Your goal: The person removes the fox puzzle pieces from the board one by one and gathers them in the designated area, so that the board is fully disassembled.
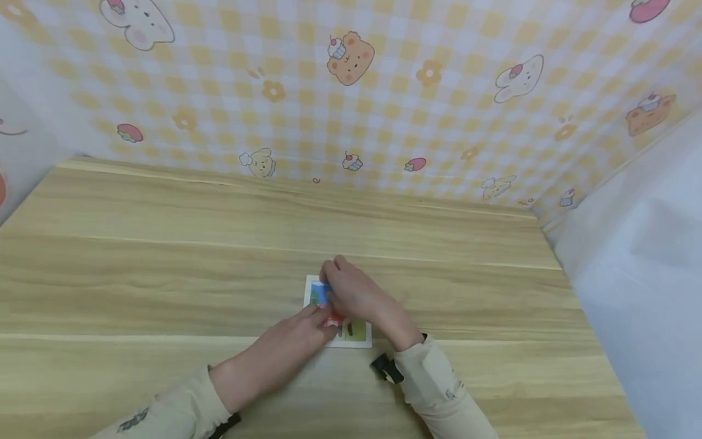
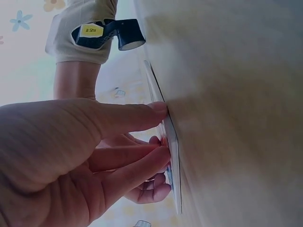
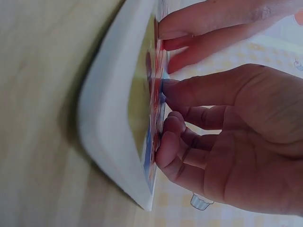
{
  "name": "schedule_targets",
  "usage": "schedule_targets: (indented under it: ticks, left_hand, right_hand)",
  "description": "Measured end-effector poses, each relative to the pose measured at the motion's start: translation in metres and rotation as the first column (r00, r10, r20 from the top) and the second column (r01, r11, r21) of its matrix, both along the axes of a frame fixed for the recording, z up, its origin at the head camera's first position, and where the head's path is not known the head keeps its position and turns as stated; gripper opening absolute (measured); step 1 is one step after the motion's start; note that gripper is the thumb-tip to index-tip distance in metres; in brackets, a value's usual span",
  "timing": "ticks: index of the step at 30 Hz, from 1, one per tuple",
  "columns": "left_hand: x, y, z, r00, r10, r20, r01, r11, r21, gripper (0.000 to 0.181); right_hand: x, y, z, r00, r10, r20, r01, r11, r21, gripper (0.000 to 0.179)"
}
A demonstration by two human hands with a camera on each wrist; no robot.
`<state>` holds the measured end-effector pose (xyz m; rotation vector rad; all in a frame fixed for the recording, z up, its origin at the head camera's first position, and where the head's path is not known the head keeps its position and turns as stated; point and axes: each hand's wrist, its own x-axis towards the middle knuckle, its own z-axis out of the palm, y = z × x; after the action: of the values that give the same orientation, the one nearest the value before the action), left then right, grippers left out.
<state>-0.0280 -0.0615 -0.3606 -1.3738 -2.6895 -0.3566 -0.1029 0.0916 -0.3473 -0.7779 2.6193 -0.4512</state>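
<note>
A small white-bordered picture board (image 1: 359,344) lies flat on the wooden table, its face printed in blue, red and olive green. My left hand (image 1: 285,347) reaches in from the lower left. Its thumb and nearly straight fingers touch the board's face near the red part. My right hand (image 1: 356,292) arches over the upper right of the board. In the right wrist view, the curled fingertips and thumb of the right hand (image 3: 227,127) touch the picture (image 3: 140,101). Whether they pinch a loose piece is hidden. The two hands nearly meet over the middle.
The wooden table (image 1: 164,274) extends around the board on all sides. Behind it rises a yellow checked cloth (image 1: 307,122) with cartoon prints. White sheeting (image 1: 636,274) borders the right side. A black wrist camera (image 1: 387,369) sits by the right cuff.
</note>
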Motion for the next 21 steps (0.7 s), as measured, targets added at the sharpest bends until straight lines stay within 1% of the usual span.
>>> schedule_targets:
  ticks: [3,7,9,13,17,21]
  left_hand:
    - [0.0001,0.0004,-0.0015,1.0,0.001,-0.001,-0.001,1.0,-0.002,0.04]
    - [-0.0002,0.0003,-0.0037,1.0,-0.006,-0.009,0.006,1.0,0.01,0.041]
    - [-0.0003,-0.0005,-0.0041,1.0,-0.01,-0.01,0.01,1.0,0.019,0.042]
    - [-0.0009,-0.0011,-0.0038,1.0,-0.009,-0.023,0.009,1.0,0.025,0.039]
    - [-0.0019,-0.0006,-0.0037,1.0,-0.013,-0.005,0.013,0.999,0.044,0.036]
    - [-0.0026,-0.0012,-0.0038,1.0,-0.011,0.018,0.01,0.999,0.036,0.036]
  right_hand:
    - [0.0003,0.001,-0.0012,1.0,0.007,-0.007,-0.007,1.0,-0.009,0.018]
    - [-0.0001,0.0022,-0.0021,1.0,-0.002,-0.001,0.002,1.0,-0.024,0.02]
    - [-0.0006,0.0021,-0.0024,1.0,-0.006,0.006,0.006,1.0,-0.027,0.021]
    - [-0.0007,0.0017,-0.002,0.999,-0.019,0.033,0.021,0.999,-0.047,0.022]
    - [-0.0001,0.0017,-0.0016,0.997,-0.045,0.06,0.049,0.997,-0.066,0.023]
    - [-0.0006,0.0025,-0.002,0.997,-0.048,0.068,0.055,0.993,-0.104,0.023]
